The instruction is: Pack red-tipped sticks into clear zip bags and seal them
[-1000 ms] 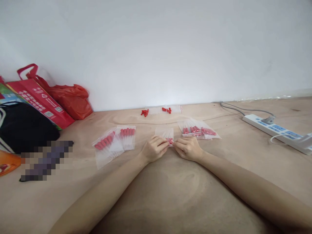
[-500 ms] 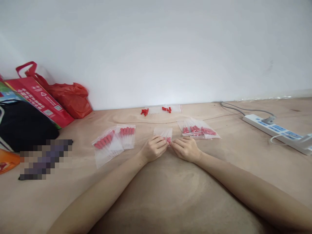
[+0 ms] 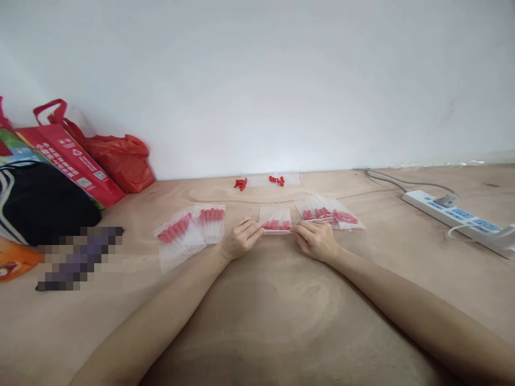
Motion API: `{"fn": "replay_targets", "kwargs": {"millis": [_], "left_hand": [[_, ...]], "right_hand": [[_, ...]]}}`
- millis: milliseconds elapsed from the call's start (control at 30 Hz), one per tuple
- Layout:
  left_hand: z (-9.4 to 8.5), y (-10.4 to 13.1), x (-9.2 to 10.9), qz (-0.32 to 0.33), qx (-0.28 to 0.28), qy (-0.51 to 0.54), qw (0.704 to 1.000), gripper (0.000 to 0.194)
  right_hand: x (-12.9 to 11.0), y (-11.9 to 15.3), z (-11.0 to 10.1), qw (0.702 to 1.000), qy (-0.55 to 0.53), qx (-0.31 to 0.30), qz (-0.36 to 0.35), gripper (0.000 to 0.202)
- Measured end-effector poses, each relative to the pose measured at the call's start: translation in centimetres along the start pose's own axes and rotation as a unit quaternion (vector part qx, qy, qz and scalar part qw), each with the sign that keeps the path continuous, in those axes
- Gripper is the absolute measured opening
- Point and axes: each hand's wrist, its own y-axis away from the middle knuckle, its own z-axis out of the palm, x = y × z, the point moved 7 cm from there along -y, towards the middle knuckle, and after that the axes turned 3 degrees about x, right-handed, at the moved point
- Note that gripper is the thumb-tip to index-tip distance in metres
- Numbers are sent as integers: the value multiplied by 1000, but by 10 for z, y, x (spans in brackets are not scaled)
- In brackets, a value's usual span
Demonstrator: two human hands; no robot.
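Between my hands lies a small clear zip bag (image 3: 275,214) with several red pieces (image 3: 270,224) in it, its red-lined zip edge turned toward me. My left hand (image 3: 242,237) pinches the left end of that edge, and my right hand (image 3: 316,239) pinches the right end. Left of them, clear bags (image 3: 181,252) fan out, overlapping, with red pieces (image 3: 212,214) in a row at their upper ends. To the right, beyond my right hand, is a pile of filled bags (image 3: 330,212). The red pieces are too small to name exactly.
Near the wall, loose red pieces (image 3: 241,184) lie beside and on flat clear bags (image 3: 257,181). A white power strip (image 3: 458,214) with cables is at the right. Shopping bags (image 3: 72,155), a black drawstring bag (image 3: 52,203) and a blurred-out dark object (image 3: 80,260) occupy the left.
My hands have moved apart, each to one end of the bag's zip edge. The red pieces, mostly covered by my fingers before, now show inside the bag.
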Motion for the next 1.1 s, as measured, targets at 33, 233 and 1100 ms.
{"fn": "replay_targets", "kwargs": {"millis": [33, 233, 1100], "left_hand": [[-1, 1, -1, 1, -3, 2, 1000, 11], [-1, 4, -4, -27, -22, 27, 999, 16], [-26, 80, -91, -440, -174, -157, 867, 29]], "right_hand": [[2, 1, 0, 1000, 0, -2, 5, 21], [15, 4, 3, 998, -33, -20, 45, 20], [110, 40, -26, 980, -152, -87, 99, 27]]}}
